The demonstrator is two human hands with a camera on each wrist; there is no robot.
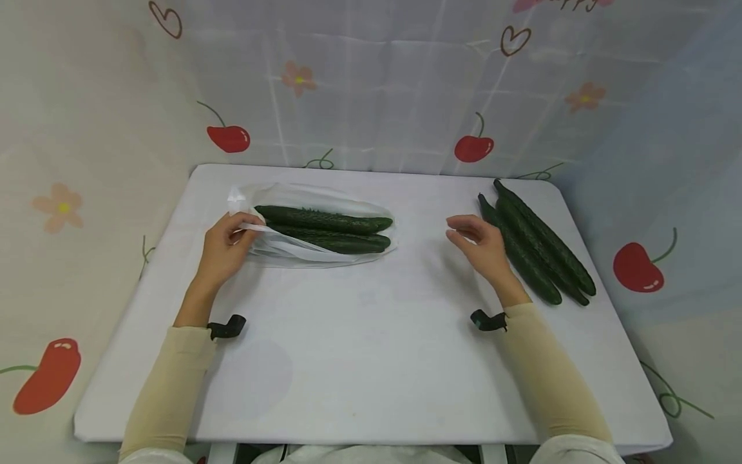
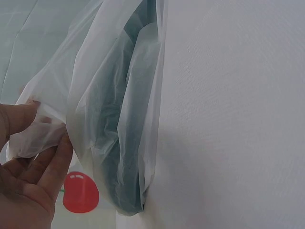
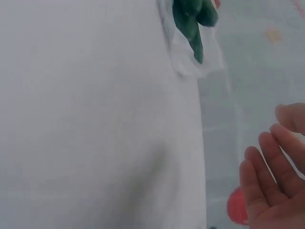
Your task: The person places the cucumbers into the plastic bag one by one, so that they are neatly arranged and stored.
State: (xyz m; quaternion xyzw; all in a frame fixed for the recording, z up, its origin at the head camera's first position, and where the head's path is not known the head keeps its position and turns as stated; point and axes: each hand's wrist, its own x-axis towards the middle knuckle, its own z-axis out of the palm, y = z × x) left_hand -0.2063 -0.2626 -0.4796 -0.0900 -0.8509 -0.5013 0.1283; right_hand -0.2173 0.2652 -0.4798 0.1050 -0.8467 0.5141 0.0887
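A thin translucent plastic bag point(image 1: 285, 246) lies on its side at the table's back left, with two dark green cucumbers point(image 1: 324, 221) showing inside. My left hand point(image 1: 225, 248) pinches the bag's left end between thumb and fingers. In the left wrist view the film point(image 2: 88, 52) bunches in that hand, and the cucumbers look blurred through it. My right hand point(image 1: 480, 250) hovers over the right side of the table, fingers loosely bent and holding nothing. Just beyond it lie three long cucumbers point(image 1: 539, 248), side by side and slanting.
Both hands work over a white table point(image 1: 359, 348) with rounded corners. A pale curtain point(image 1: 377, 103) printed with cherries, hearts and flowers surrounds its back and sides. Each wrist carries a small black camera mount point(image 1: 227, 327).
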